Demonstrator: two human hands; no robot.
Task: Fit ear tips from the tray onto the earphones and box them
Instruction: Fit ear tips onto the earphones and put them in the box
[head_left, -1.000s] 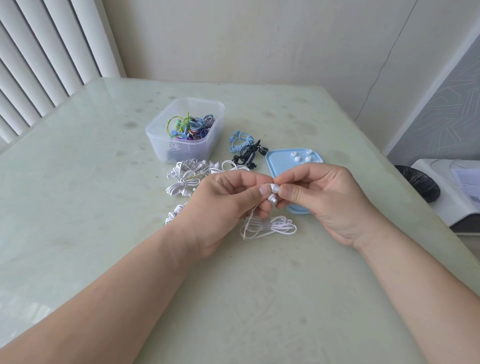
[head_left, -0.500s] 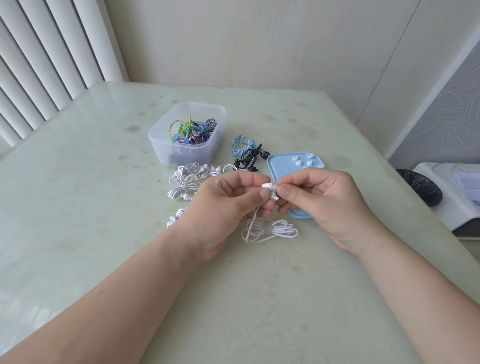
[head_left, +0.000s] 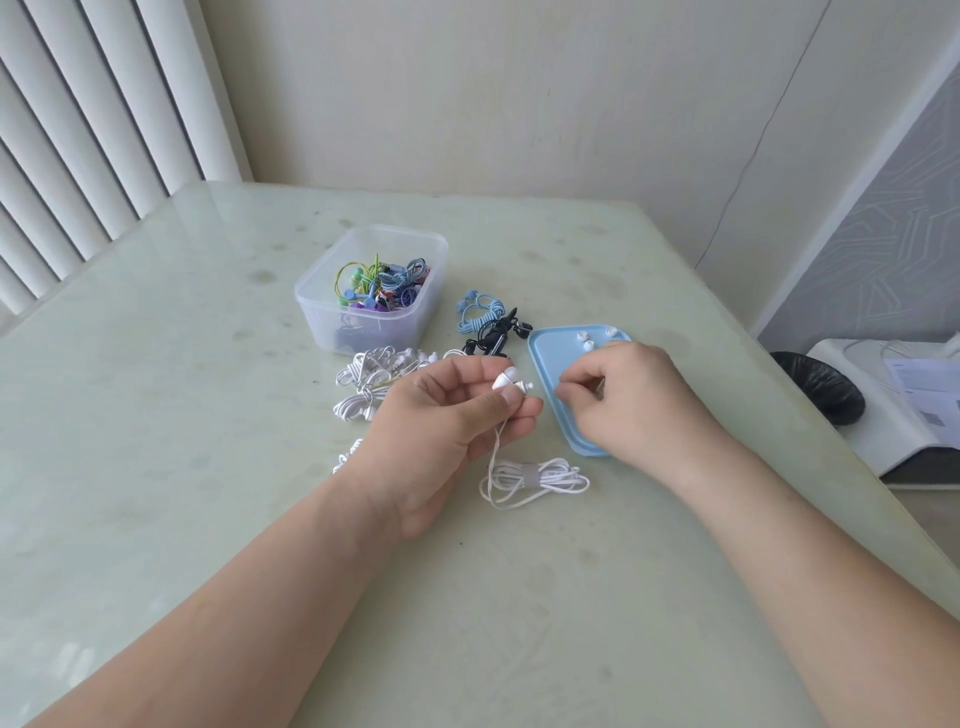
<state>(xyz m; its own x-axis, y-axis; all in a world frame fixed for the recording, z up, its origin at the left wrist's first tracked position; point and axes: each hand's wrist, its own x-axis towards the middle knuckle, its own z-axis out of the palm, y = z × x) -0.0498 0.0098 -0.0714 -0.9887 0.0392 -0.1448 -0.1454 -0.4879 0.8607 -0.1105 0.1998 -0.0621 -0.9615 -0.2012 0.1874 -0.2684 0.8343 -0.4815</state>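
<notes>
The left hand (head_left: 447, 415) pinches white plastic earbuds (head_left: 511, 379) between thumb and fingers just left of the shallow light-blue plastic tray (head_left: 545, 358), probably presenting them for tips. The right hand (head_left: 634, 400) hangs over the tray with its fingers (head_left: 576, 387) curled down. I cannot tell whether they pinch a small white ear tip (head_left: 588, 344). The clear plastic box (head_left: 363, 332) stands farther left of the tray, and the pale green worktop (head_left: 208, 415) ends close on the tray's right.

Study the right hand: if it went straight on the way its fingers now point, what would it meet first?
The right hand curls down and leftward over the tray, so it would probably meet the tray's bare floor first. This one view does not show how high above the tray it is.
</notes>
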